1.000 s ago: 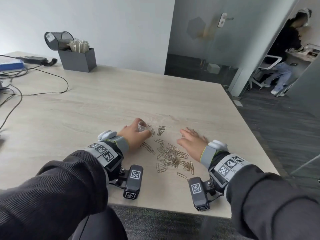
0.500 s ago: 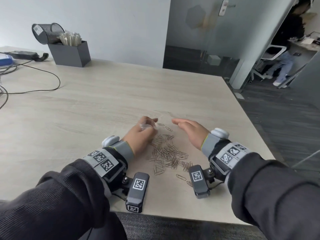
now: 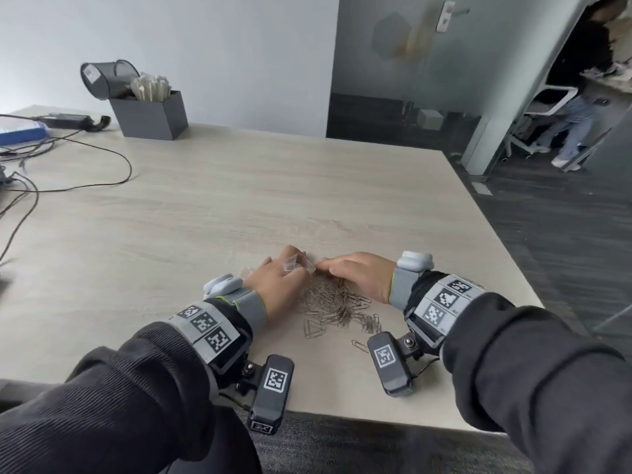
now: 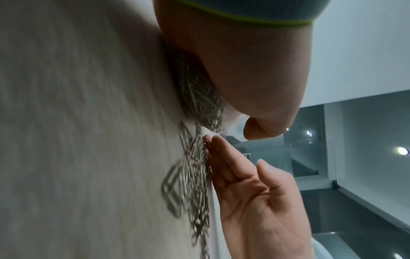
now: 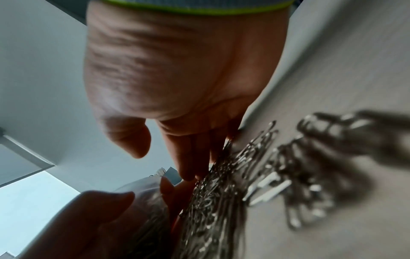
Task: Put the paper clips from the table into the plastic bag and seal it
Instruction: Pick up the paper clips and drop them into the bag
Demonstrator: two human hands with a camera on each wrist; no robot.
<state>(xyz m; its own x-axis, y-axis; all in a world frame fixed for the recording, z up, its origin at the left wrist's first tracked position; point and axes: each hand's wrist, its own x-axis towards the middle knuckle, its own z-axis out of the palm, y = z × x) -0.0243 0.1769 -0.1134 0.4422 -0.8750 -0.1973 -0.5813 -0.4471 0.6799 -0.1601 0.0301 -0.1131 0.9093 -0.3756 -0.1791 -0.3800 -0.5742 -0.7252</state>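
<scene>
A heap of silver paper clips (image 3: 337,307) lies on the light wooden table (image 3: 205,217) near its front edge, between my hands. My left hand (image 3: 273,285) grips a small clear plastic bag (image 3: 309,265) down at the table, its mouth facing the heap. In the left wrist view the bag (image 4: 199,98) under my palm holds several clips. My right hand (image 3: 355,271) stands on its edge with straight fingers (image 5: 190,157) against the far side of the clips (image 5: 255,175), fingertips almost touching the bag (image 5: 144,192). A few clips (image 3: 359,345) lie loose near the right wrist camera.
A grey box (image 3: 150,114) with a tipped mesh pen cup (image 3: 106,78) stands at the back left. Black cables (image 3: 68,172) and a blue item (image 3: 20,131) lie at the far left. The table's right edge (image 3: 496,234) drops to dark floor; a person (image 3: 581,80) is beyond the doorway.
My right hand has swept left across the table and turned onto its edge, closing on the left hand. The scattered clips are bunched tighter toward the bag.
</scene>
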